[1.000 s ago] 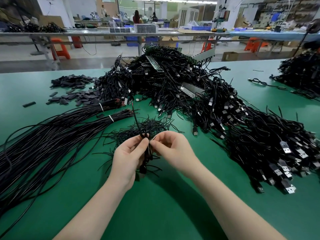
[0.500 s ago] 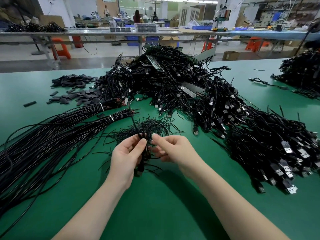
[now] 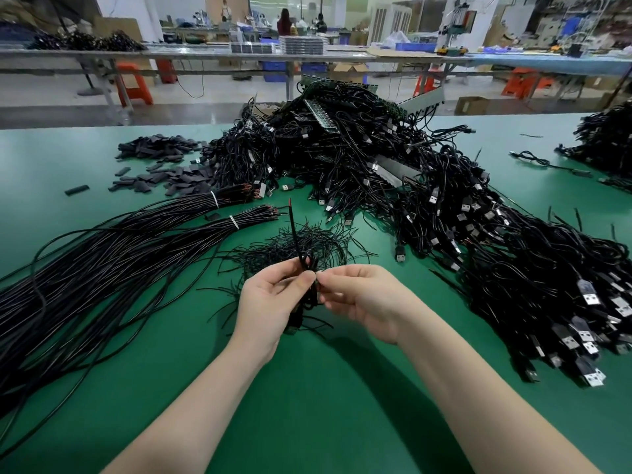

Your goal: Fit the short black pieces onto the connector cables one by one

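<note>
At the centre of the frame, above a green bench (image 3: 325, 398), a person's left hand (image 3: 270, 302) pinches a thin black cable (image 3: 297, 241) between thumb and fingers, its red-tipped end standing up and leaning toward the upper left. The right hand (image 3: 362, 299) meets it from the right, fingertips pressed together at the same spot, apparently nipping a short black piece against the wire; the piece itself is too hidden to make out. Loose short black pieces (image 3: 167, 172) lie scattered at the upper left of the frame, well apart from the hands. Banded bundles of cable (image 3: 136, 241) fan out on the left, and a large heap of USB-ended cables (image 3: 478, 241) fills the right; a tangle of thin wires (image 3: 307, 244) lies just behind the hands. To do this step well, the left hand's grip should probably stay close to the cable's free end so the wire keeps stiff, while the right slides the piece on straight along the wire, not at an angle.
</note>
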The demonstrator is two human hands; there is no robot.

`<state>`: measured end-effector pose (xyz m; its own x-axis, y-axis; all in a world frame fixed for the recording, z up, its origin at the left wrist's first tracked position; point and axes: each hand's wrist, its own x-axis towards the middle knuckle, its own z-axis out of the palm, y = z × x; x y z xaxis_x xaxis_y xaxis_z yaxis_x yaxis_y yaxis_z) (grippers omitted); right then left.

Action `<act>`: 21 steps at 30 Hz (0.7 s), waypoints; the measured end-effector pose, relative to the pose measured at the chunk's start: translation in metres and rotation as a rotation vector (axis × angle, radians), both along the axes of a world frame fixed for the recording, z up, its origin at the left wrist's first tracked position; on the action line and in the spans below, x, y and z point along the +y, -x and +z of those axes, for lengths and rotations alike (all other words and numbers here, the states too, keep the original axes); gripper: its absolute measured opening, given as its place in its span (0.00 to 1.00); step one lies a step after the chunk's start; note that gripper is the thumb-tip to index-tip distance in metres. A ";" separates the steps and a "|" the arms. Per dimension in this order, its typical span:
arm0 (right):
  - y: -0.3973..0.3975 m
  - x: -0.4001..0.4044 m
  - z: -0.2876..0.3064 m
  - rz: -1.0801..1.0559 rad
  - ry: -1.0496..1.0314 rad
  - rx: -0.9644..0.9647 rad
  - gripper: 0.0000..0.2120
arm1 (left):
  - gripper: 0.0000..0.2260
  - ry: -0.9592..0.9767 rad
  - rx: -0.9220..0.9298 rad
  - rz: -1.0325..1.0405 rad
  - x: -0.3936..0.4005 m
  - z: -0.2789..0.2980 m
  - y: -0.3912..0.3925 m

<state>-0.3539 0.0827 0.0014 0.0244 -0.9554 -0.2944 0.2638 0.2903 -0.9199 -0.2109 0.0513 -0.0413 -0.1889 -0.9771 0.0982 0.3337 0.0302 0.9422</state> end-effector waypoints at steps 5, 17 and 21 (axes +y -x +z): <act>-0.009 -0.002 -0.012 -0.178 0.557 0.836 0.07 | 0.15 -0.151 0.060 0.005 -0.001 0.004 -0.002; 0.000 -0.006 -0.018 -0.198 0.441 0.643 0.06 | 0.15 -0.203 0.130 0.052 -0.004 0.001 -0.001; 0.002 -0.005 -0.013 -0.102 0.100 0.298 0.18 | 0.16 -0.054 0.049 0.032 0.000 -0.002 0.000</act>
